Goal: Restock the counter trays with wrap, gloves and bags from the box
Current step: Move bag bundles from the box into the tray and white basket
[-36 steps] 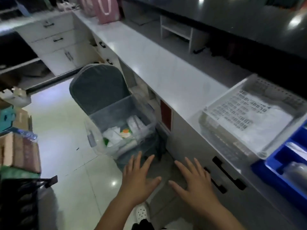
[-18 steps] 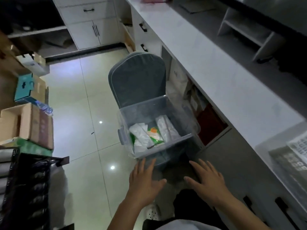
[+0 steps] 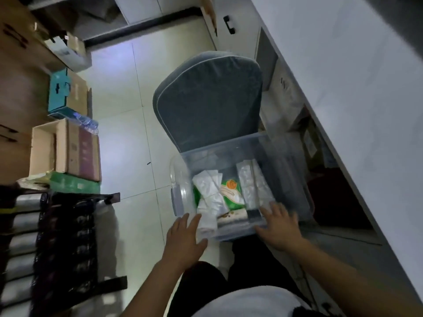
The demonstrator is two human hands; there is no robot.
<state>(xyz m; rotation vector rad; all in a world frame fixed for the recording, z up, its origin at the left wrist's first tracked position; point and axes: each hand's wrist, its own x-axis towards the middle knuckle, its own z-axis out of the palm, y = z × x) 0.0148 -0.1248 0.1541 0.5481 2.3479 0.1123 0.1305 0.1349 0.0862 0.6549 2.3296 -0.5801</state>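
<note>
A clear plastic box (image 3: pixel 290 156) stands on a grey padded chair (image 3: pixel 206 99) beside the counter. Inside lie white plastic packs (image 3: pixel 207 191), a green and orange packet (image 3: pixel 231 193) and a long silvery pack (image 3: pixel 254 186). My left hand (image 3: pixel 183 239) is at the box's near left corner with fingers spread and straight. My right hand (image 3: pixel 279 225) is spread over the near right rim, fingers straight. Neither hand holds anything. The counter trays are out of view.
The white counter (image 3: pixel 354 88) runs along the right, with open shelves and drawers beneath it. Cardboard boxes (image 3: pixel 68 152) and a teal box (image 3: pixel 58 92) are stacked at the left above a dark rack (image 3: pixel 64 243). Pale tiled floor (image 3: pixel 128 145) lies between.
The view has swung left and down, away from the counter trays, toward the box on the chair. Both hands have moved forward from open air to the box's near edge.
</note>
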